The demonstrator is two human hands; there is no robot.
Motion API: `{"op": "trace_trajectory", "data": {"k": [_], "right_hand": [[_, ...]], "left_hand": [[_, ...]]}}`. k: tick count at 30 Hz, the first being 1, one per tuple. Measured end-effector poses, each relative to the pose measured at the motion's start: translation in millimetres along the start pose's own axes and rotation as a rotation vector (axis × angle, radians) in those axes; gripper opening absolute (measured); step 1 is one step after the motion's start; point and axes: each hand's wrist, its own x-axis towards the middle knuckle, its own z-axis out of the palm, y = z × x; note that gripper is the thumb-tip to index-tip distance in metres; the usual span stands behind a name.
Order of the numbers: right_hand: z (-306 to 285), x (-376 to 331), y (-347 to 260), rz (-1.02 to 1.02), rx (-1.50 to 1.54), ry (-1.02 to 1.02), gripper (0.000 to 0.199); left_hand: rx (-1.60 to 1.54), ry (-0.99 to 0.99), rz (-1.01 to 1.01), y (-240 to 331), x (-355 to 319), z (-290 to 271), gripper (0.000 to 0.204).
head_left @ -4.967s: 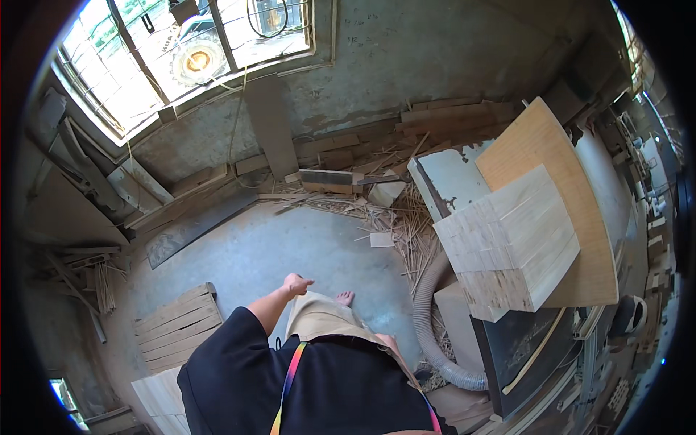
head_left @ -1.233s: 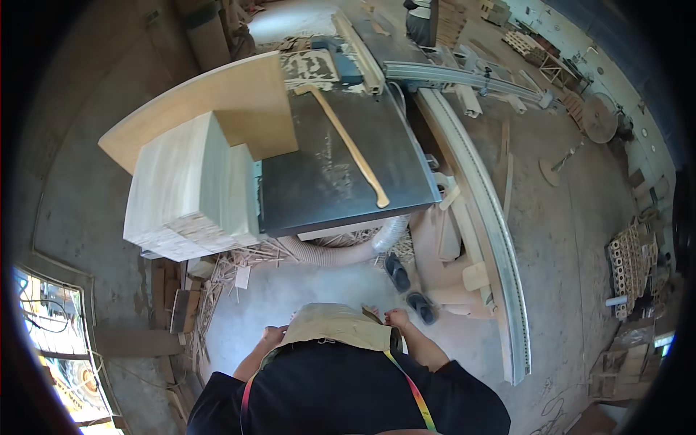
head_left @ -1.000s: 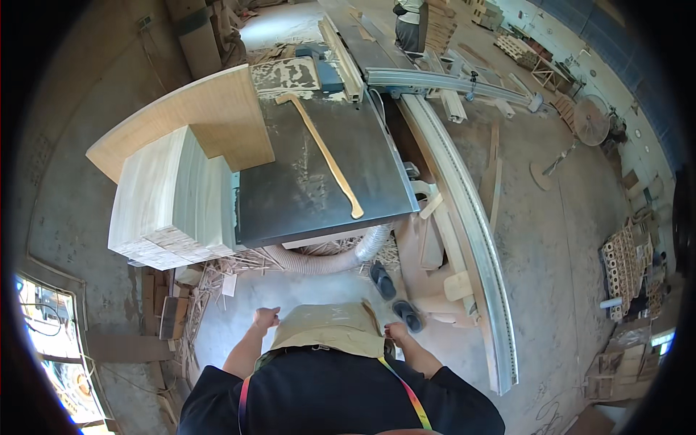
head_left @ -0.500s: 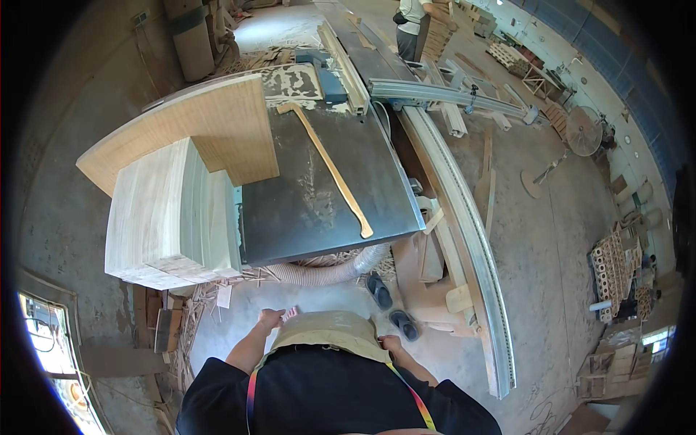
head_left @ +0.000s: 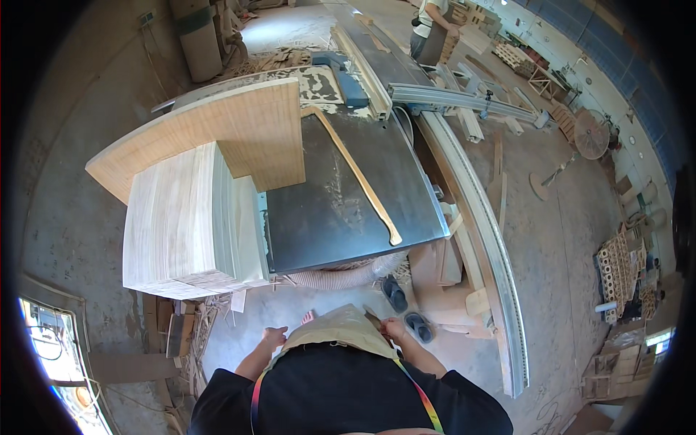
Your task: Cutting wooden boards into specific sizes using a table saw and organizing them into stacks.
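I stand at the near edge of the saw table (head_left: 348,210), and both my hands are down at my waist on the tan apron (head_left: 337,330). My left hand (head_left: 273,337) lies against its left edge, my right hand (head_left: 394,331) pinches its right edge; how tightly the fingers close I cannot tell. I judge I am settling the apron. On the table's left sits the stack of thin wood sheets (head_left: 181,225); reaching it means lifting both hands forward and left
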Motion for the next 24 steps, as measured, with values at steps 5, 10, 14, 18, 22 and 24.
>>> {"op": "trace_trajectory", "data": {"k": [5, 10, 14, 18, 22, 24], "right_hand": [[29.1, -19.1, -31.7, -0.035, -0.029, -0.070, 0.022], [52.0, -62.0, -139.9, -0.325, -0.071, -0.239, 0.034], [42.5, -150.9, -234.6, -0.541, -0.003, -0.396, 0.051], [40.8, -249.4, -314.4, -1.015, 0.111, -0.802, 0.086], [38.4, -354.5, -363.1, -1.245, 0.113, -1.112, 0.121], [30.4, -394.4, -381.3, -1.276, 0.025, -1.269, 0.128]], "left_hand": [[0.000, 0.011, -0.011, 5.0, 0.0, -20.9, 0.036], [-0.049, 0.050, 0.059, 30.7, 3.6, -18.2, 0.036], [-0.028, -0.008, 0.095, 42.1, -15.8, 20.4, 0.037], [0.031, -0.050, 0.125, 57.5, -40.6, 48.7, 0.037], [0.074, -0.057, 0.159, 75.3, -43.8, 65.6, 0.037], [0.071, -0.073, 0.164, 79.5, -34.2, 71.4, 0.036]]}}
